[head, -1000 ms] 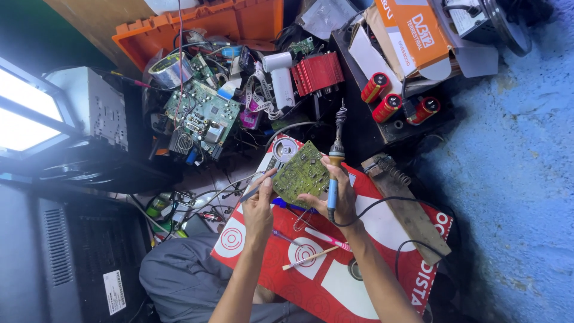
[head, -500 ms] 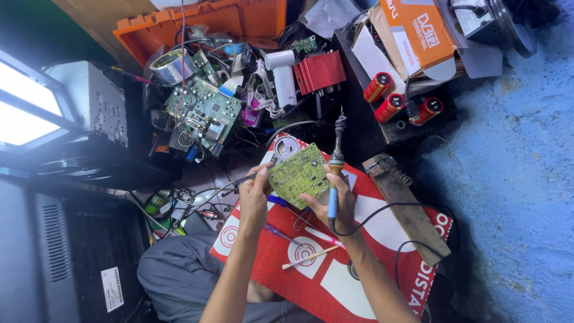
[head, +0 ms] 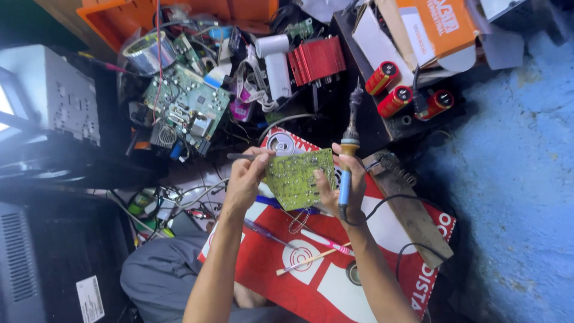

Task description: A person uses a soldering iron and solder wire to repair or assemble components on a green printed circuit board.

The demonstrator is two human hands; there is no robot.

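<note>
left hand (head: 244, 179): closed around a thin dark tool (head: 242, 157) at frame centre, thumb against the board's left edge.
right hand (head: 339, 182): fingers curled round the board's right edge and a soldering iron (head: 347, 164) at once; grip closed on both.
board (head: 297, 176): green, roughly square, held tilted between the two hands at centre, above the red mat (head: 335, 269), not touching it.
iron: blue handle, yellow collar, dark shaft pointing to the upper frame; its black cord (head: 388, 206) looped off to lower right.
edges and room: the mat's lower half held most of the free room, with only a pink pen (head: 326, 240), a pale stick (head: 305, 263) and a purple pen (head: 263, 232) lying on it. the blue wall (head: 514, 179) closed off the right side; a dark shelf (head: 371, 113) crowded in just above the iron's tip.
materials: mat glossy red with white rings; wall rough and patchy; a worn wooden block (head: 409, 206) with a coiled wire rest lay just right of the right hand.
upper clutter: three red capacitors (head: 397, 98), a red finned heatsink (head: 317, 60), a white roll (head: 276, 66), a larger green circuit board (head: 188, 110) amid tangled wires, an orange tray (head: 179, 12) and an orange carton (head: 445, 24).
left side: a grey metal chassis (head: 60, 98) and black casings (head: 42, 263) hemmed in that side.
bottom: grey trouser leg (head: 161, 281) under the left forearm.
</note>
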